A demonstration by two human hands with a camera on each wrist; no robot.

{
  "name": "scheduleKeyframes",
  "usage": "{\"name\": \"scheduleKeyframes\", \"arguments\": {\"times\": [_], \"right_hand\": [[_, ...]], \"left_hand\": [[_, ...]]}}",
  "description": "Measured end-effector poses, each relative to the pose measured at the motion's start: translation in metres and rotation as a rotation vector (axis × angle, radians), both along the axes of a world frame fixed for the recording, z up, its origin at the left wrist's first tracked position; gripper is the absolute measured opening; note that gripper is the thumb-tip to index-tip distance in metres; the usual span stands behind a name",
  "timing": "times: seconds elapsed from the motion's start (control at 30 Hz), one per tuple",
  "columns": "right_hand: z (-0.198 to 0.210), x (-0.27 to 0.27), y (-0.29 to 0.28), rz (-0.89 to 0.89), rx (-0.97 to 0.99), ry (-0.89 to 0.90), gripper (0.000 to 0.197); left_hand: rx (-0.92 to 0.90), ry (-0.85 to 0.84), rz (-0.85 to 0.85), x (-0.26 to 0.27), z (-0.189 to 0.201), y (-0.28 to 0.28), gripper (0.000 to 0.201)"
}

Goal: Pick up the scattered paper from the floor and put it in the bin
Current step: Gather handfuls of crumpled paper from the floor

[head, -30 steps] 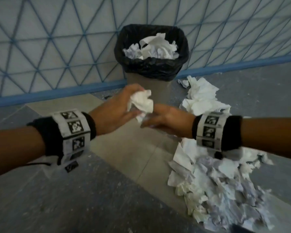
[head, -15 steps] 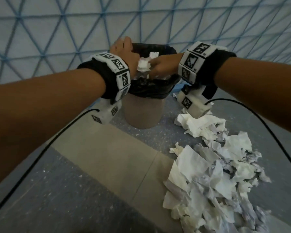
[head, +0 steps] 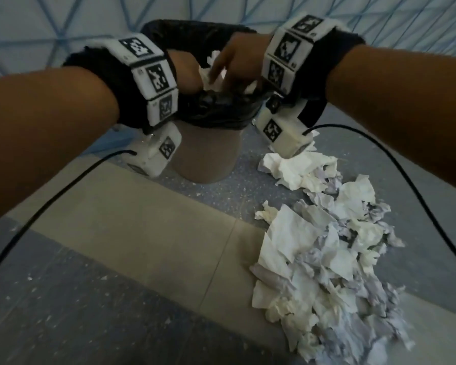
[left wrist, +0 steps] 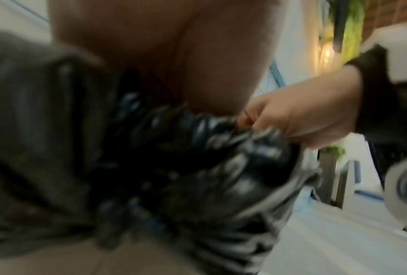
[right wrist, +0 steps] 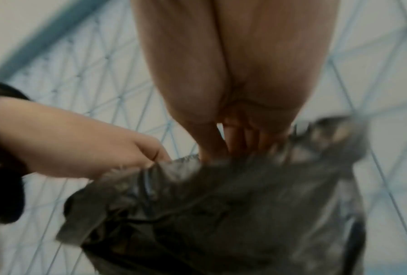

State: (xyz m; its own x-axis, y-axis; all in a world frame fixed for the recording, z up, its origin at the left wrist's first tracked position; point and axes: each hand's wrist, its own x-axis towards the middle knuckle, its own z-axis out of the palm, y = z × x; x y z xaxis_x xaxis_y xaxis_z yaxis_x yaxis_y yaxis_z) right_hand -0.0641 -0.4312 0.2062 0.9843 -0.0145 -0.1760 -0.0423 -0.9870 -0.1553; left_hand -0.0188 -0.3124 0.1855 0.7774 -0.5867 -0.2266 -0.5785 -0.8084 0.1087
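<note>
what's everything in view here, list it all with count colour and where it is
bin: one, grey-brown, on the floor by the wall
bin liner: one, black, folded over the bin's rim
paper in bin: several crumpled white pieces, count unclear, under the hands
paper pile: many crumpled white and grey pieces, on the floor right of the bin
floor: grey with a beige strip
wall: white with blue lines, behind the bin
cables: two, black, one from each wrist unit
left hand: over the bin
right hand: over the bin, fingers on paper
</note>
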Motion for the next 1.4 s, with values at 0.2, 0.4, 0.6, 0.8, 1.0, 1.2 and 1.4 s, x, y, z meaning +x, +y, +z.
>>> {"name": "scheduleKeyframes", "arguments": {"times": [0.2, 0.4, 0.6, 0.8, 1.0, 1.2, 1.4], "right_hand": [[-0.002, -0.061, -0.025, -0.182, 0.182, -0.452, 0.032], [-0.069, -0.111, -0.082, -0.308, 0.226, -0.365, 0.030], [-0.151, -0.139, -0.140, -0.360, 0.001, 0.209, 0.031], [-0.201, -0.170, -0.137, -0.254, -0.013, 0.495, 0.062], [-0.211, -0.192, -0.103, -0.140, 0.063, 0.609, 0.074], [-0.198, -0.197, -0.085, -0.033, 0.047, 0.482, 0.051], [-0.160, -0.171, -0.085, -0.213, 0.213, 0.233, 0.034]], "left_hand": [[-0.490, -0.466, -0.232, -0.042, 0.016, 0.016, 0.035], [-0.442, -0.345, -0.889, -0.125, -0.059, -0.009, 0.032], [0.040, 0.273, -0.615, -0.167, -0.140, -0.046, 0.047], [0.219, 0.450, -0.529, -0.186, -0.200, -0.066, 0.066], [0.129, 0.428, -0.452, -0.176, -0.202, -0.054, 0.039], [-0.104, 0.486, -0.139, -0.145, -0.176, -0.025, 0.042], [-0.384, 0.478, -0.028, -0.127, -0.148, 0.001, 0.047]]}}
